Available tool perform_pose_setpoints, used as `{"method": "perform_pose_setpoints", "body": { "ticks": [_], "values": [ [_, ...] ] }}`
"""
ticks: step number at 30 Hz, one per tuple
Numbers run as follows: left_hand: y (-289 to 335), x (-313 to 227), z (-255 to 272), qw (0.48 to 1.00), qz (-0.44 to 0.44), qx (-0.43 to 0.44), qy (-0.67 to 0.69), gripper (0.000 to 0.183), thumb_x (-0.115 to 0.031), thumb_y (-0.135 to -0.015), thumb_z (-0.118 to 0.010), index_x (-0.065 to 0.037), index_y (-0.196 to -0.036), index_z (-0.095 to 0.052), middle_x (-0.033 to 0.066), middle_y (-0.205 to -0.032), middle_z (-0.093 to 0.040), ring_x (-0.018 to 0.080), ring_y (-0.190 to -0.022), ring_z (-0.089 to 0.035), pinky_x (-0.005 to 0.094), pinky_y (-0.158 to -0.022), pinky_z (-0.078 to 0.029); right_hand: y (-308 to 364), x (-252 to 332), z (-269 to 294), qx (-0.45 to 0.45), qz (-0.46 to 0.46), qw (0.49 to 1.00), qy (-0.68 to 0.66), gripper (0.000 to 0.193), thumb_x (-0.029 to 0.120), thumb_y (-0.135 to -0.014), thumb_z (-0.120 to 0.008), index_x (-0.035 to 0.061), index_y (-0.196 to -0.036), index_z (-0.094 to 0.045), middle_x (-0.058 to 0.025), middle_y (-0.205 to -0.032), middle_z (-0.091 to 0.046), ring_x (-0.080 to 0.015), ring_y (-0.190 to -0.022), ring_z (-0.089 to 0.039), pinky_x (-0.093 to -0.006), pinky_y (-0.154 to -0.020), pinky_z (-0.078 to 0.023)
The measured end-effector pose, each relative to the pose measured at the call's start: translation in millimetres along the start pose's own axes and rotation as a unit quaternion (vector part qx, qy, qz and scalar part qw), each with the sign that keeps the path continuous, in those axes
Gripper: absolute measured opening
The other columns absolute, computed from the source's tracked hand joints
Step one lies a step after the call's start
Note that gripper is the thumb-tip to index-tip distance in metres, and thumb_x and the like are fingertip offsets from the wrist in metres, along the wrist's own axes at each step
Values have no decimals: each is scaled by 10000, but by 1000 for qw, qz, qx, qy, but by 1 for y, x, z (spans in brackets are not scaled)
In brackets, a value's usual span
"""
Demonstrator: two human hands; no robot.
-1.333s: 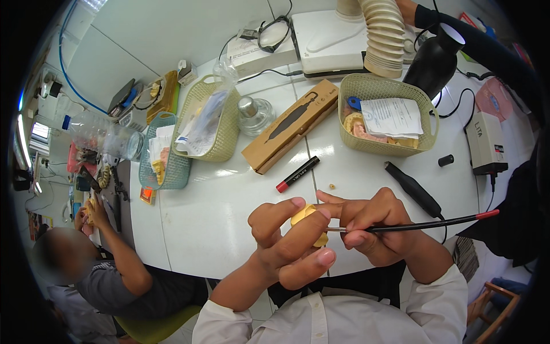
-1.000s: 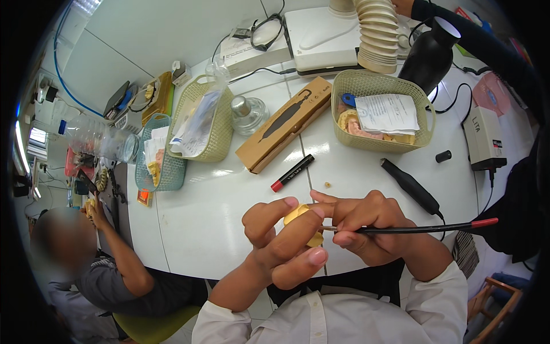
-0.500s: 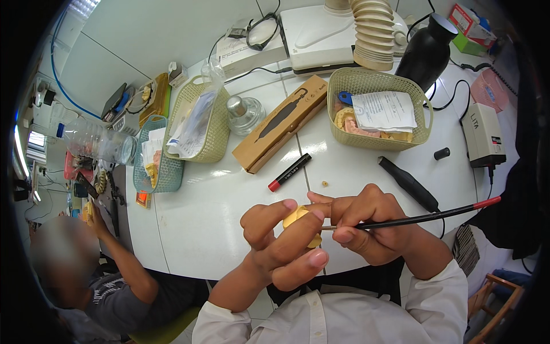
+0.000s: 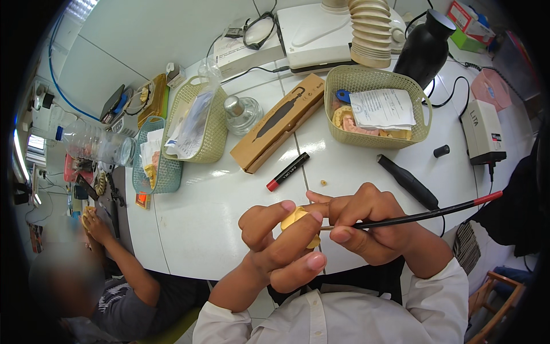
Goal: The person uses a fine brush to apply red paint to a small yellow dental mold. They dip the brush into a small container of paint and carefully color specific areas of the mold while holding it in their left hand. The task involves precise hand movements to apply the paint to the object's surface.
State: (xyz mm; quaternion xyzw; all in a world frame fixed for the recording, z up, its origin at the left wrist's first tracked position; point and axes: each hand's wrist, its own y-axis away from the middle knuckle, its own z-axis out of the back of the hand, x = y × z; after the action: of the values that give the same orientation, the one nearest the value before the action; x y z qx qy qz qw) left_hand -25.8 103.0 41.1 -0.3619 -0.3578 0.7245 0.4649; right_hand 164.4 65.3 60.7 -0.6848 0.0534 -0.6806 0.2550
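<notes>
My left hand curls its fingers round a small pale-yellow plaster piece, which looks like part of a dental cast; much of it is hidden behind the fingers. In my right hand is a slim brush with a black handle and a red end, pinched near its tip. The tip points left and meets the yellow piece or stops just short of it; a left finger hides the exact spot. Both hands are close together over the front edge of the white table.
Beyond my hands lie a tiny yellow crumb, a black-and-red stick pen, a black handpiece and a black cap. Farther back are a cardboard box, a glass bottle and baskets. A co-worker sits at left.
My hands, the yellow piece and the brush keep almost the same pose. At left, the co-worker's head and hands have shifted, and a yellowish object shows in their hands.
</notes>
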Motion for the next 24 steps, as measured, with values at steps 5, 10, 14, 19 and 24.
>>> {"method": "perform_pose_setpoints", "body": {
  "ticks": [5,10,14,19,24],
  "values": [
    [-1,0,-5,1000,-11,-21,-18,461,-154,-916,-692,-256,-1270,-415,31,-1174,-626,282,-1044,-553,350,-665,-401,0,-2,2,20,9,1000,14,106,104,-991,-609,36,-995,-528,-179,-894,-705,-363,-1071,-705,-615,-1081,-410],
    [-1,0,-4,1000,-14,-13,-20,494,-162,-908,-705,-250,-1289,-403,37,-1177,-626,285,-1040,-552,356,-656,-398,-1,0,3,21,15,999,30,114,107,-992,-609,35,-993,-522,-156,-867,-690,-352,-1069,-707,-609,-1069,-428],
    [-1,-1,-3,1000,-12,-13,-16,540,-147,-886,-730,-246,-1298,-395,48,-1173,-630,290,-1033,-553,361,-656,-400,-1,2,3,22,-11,999,23,102,93,-995,-597,35,-987,-513,-154,-839,-675,-351,-1061,-710,-590,-1065,-440],
    [-1,0,-7,999,-14,-38,-7,610,-107,-848,-767,-244,-1304,-385,47,-1153,-638,291,-1020,-557,362,-658,-407,2,3,5,16,-27,999,8,84,68,-998,-579,37,-992,-501,-168,-847,-669,-361,-1070,-705,-560,-1070,-445],
    [-1,0,-10,998,-21,-58,-15,651,-100,-823,-794,-247,-1297,-374,39,-1133,-639,286,-1010,-562,361,-662,-410,0,3,6,39,-11,999,27,98,55,-995,-579,43,-1023,-486,-145,-811,-647,-362,-1105,-691,-548,-1066,-454]
  ]
}}
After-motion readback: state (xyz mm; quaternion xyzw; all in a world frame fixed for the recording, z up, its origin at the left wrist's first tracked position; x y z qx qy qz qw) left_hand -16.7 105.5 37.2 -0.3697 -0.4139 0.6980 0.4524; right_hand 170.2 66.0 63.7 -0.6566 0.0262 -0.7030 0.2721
